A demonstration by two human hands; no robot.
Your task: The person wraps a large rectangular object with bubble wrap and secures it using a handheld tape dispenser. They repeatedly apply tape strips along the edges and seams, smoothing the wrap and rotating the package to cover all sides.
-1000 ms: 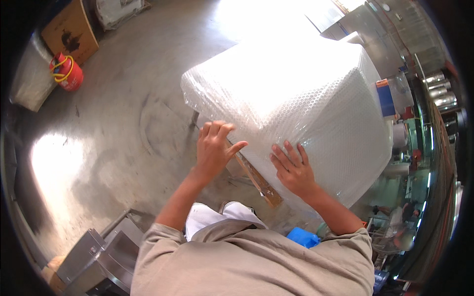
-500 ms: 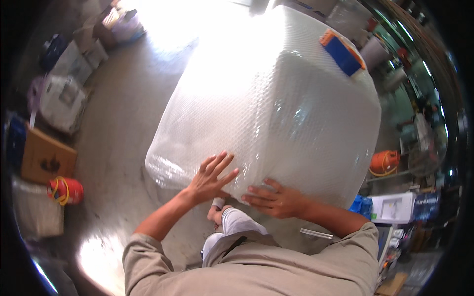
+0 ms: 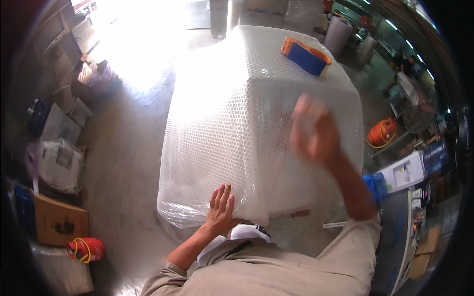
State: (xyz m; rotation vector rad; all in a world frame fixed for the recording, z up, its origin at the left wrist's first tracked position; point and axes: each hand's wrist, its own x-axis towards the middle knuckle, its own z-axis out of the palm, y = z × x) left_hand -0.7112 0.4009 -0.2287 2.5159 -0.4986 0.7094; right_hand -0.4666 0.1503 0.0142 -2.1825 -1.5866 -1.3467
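A large boxy bundle in clear bubble wrap point(image 3: 212, 133) stands before me, its near lower edge by my legs. My left hand point(image 3: 220, 213) lies flat on the wrap near that edge, fingers stretched out, holding nothing. Motion smears my right hand point(image 3: 316, 130), which is raised over the bundle's right side; its fingers do not show clearly, and I cannot tell whether it touches the wrap. Beyond it, an orange and blue object point(image 3: 307, 58), shaped like a tape dispenser, rests on top of the bundle.
Along the left stand a brown carton point(image 3: 61, 222), a red gas cylinder point(image 3: 86, 249) and wrapped goods point(image 3: 59, 165). On the right are an orange gas cylinder point(image 3: 382, 132), a white sink-like unit point(image 3: 402, 172) and a large water bottle point(image 3: 435, 157). A person point(image 3: 407, 69) is far off at right.
My right hand has lifted off the near edge and moved forward, toward the orange and blue object. My left hand stays on the wrap. The view has shifted, showing more of the far background.
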